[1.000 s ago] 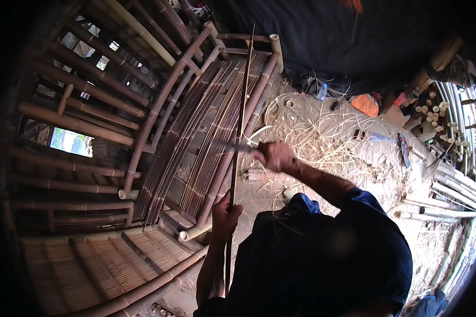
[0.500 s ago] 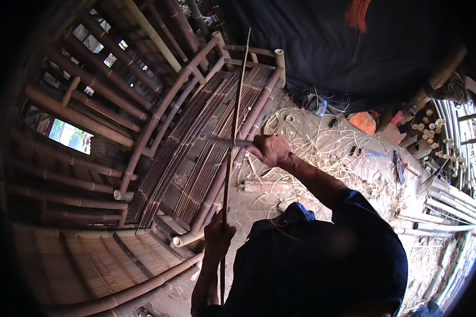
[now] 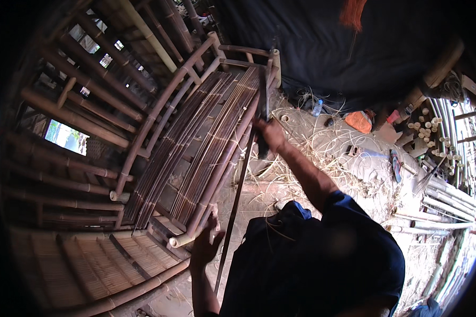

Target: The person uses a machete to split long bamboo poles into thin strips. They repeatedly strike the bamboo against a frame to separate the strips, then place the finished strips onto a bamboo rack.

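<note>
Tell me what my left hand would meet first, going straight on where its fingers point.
Most likely the thick front rail of the bamboo bench, just beyond the fingertips of your left hand; with depth unclear, the hand might pass above it.

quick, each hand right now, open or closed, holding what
Left hand: open, fingers spread, holding nothing that shows.
Right hand: closed, holding the long strip; too dark to tell what else it grips.
</note>
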Demonstrator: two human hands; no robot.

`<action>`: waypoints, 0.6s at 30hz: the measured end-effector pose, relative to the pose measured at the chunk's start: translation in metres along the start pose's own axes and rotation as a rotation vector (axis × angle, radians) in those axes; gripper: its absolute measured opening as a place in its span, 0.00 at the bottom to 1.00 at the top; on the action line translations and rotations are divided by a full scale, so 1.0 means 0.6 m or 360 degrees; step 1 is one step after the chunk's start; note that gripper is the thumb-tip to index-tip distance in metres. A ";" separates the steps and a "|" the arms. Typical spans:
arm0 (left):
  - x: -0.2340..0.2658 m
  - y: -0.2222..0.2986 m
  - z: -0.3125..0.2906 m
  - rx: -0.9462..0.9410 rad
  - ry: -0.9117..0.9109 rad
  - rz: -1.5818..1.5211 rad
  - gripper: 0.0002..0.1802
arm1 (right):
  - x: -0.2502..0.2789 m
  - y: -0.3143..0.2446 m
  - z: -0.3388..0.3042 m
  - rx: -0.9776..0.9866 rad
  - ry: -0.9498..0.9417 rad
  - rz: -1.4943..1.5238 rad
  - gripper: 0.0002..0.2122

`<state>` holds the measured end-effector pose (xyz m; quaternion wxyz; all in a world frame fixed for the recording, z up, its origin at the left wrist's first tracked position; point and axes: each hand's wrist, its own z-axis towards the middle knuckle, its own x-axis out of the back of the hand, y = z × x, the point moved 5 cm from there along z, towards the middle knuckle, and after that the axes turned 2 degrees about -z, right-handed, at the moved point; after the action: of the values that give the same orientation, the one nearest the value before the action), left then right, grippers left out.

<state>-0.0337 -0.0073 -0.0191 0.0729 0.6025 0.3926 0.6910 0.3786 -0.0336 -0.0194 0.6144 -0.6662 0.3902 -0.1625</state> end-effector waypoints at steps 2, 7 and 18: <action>0.019 0.081 0.146 0.0165 0.0041 -0.0452 0.25 | -0.061 0.017 -0.056 -0.0016 -0.0046 -0.0151 0.15; -0.014 0.083 0.271 0.0360 0.0266 -0.1423 0.19 | -0.135 -0.017 -0.104 0.0501 -0.0344 -0.0991 0.26; 0.005 0.121 0.126 0.0461 0.0304 -0.0902 0.16 | 0.024 -0.054 0.007 0.0640 0.0152 -0.2114 0.31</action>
<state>0.0599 -0.0209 0.0264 0.1388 0.4059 0.6438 0.6336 0.4011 -0.0427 0.0067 0.4785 -0.6293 -0.1111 -0.6022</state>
